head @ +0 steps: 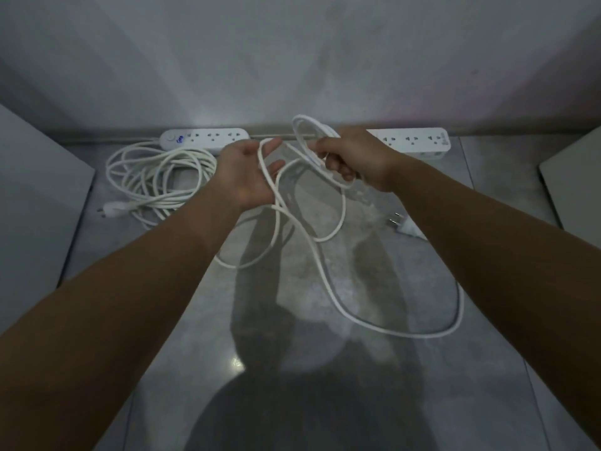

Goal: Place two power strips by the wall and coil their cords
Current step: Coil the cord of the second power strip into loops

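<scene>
Two white power strips lie along the foot of the wall: the left power strip [205, 138] and the right power strip [414, 139]. The left strip's cord [156, 177] lies in a loose coil on the floor, its plug [112, 211] at the coil's near left. My right hand [354, 161] is shut on a few loops of the right strip's cord [328, 284]. My left hand [250, 174] is palm up with that cord running across its fingers. The rest of this cord trails over the floor to its plug [403, 224].
Grey tiled floor [292, 369] meets a pale wall [292, 60]. A light panel or cabinet side [35, 203] stands at the left, another flat panel [575, 183] at the right. My shadow darkens the floor near me.
</scene>
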